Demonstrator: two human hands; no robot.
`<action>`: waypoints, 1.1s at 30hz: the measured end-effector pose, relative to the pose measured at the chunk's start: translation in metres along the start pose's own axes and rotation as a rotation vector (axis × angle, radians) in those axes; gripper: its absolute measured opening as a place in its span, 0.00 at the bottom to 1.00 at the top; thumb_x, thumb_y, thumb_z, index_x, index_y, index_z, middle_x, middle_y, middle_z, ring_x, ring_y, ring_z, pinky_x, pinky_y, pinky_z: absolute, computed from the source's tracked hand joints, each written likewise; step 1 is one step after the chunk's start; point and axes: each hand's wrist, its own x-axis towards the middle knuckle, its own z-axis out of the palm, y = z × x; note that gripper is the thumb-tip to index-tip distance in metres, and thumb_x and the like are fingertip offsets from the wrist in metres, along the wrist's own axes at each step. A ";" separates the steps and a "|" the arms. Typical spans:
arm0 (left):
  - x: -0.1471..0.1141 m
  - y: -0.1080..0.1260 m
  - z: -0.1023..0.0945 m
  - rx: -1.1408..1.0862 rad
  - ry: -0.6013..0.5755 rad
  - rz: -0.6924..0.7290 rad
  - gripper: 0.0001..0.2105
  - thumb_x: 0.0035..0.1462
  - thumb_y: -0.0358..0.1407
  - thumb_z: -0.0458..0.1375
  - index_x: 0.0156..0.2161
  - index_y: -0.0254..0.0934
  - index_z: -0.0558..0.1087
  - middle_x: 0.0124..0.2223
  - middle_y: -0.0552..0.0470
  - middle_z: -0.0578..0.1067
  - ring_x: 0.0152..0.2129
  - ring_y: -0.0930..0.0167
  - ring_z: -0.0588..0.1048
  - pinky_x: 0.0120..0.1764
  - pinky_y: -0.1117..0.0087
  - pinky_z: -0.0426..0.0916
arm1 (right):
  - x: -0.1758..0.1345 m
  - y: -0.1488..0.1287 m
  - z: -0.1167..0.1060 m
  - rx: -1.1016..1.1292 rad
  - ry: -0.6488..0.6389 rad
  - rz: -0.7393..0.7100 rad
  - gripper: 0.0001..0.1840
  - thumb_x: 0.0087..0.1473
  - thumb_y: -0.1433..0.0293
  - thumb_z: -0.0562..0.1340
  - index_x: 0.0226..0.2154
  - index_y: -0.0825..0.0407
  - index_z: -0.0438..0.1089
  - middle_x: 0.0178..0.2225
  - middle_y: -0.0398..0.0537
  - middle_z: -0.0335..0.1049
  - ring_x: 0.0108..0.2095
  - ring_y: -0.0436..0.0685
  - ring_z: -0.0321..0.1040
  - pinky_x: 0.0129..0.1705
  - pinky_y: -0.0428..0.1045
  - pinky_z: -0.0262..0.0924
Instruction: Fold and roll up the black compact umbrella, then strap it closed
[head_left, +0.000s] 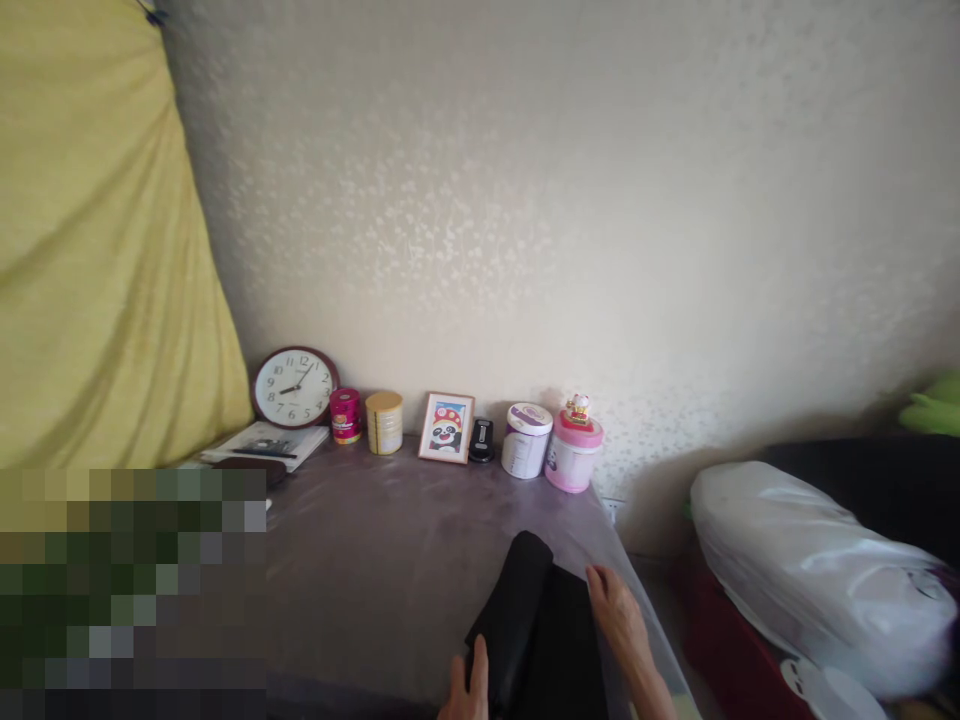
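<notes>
A black, sheet-like item (514,610), perhaps a mat, lies on the table near its right edge. Its left side forms a thick roll, and a flat part (566,640) spreads to the right. At the lower left of the roll, my left hand (466,685) grips its edge with thumb and fingers, cut off by the bottom of the view. My right hand (619,610) is at the flat part's upper right edge, fingers bent together in a pinch on it. The lower end of the black item is out of view.
Along the wall stand a clock (296,388), a pink-red can (346,416), a yellow tin (385,423), a framed panda picture (446,428), a black object (482,440), a white-purple tub (526,441) and a pink tub (574,455) with a figurine. A white plastic bag (817,570) sits right of the table.
</notes>
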 end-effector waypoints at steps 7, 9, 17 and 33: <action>-0.003 0.001 0.003 0.074 0.030 0.033 0.35 0.50 0.23 0.48 0.62 0.38 0.42 0.62 0.34 0.52 0.42 0.64 0.73 0.43 0.67 0.64 | -0.041 -0.003 -0.001 0.152 -0.123 0.101 0.18 0.51 0.57 0.51 0.35 0.49 0.70 0.35 0.51 0.76 0.38 0.61 0.72 0.39 0.49 0.62; -0.003 -0.001 0.003 0.072 0.038 0.045 0.35 0.49 0.24 0.49 0.62 0.39 0.42 0.62 0.36 0.53 0.43 0.66 0.73 0.44 0.69 0.64 | -0.045 -0.013 -0.001 0.150 -0.101 0.100 0.19 0.50 0.57 0.53 0.37 0.50 0.70 0.37 0.52 0.75 0.41 0.62 0.71 0.40 0.50 0.62; -0.006 -0.001 0.002 0.057 0.050 0.061 0.35 0.49 0.24 0.49 0.62 0.38 0.42 0.61 0.36 0.54 0.42 0.65 0.73 0.42 0.70 0.65 | -0.050 -0.047 -0.024 -0.073 -0.154 0.071 0.21 0.54 0.60 0.49 0.45 0.51 0.66 0.42 0.55 0.73 0.43 0.62 0.69 0.42 0.51 0.61; -0.006 0.004 0.000 0.097 0.019 0.048 0.35 0.50 0.22 0.48 0.62 0.38 0.41 0.62 0.33 0.51 0.43 0.63 0.73 0.42 0.67 0.65 | -0.037 -0.042 -0.004 0.165 -0.156 0.036 0.18 0.50 0.63 0.54 0.40 0.55 0.68 0.40 0.57 0.73 0.43 0.62 0.69 0.42 0.50 0.60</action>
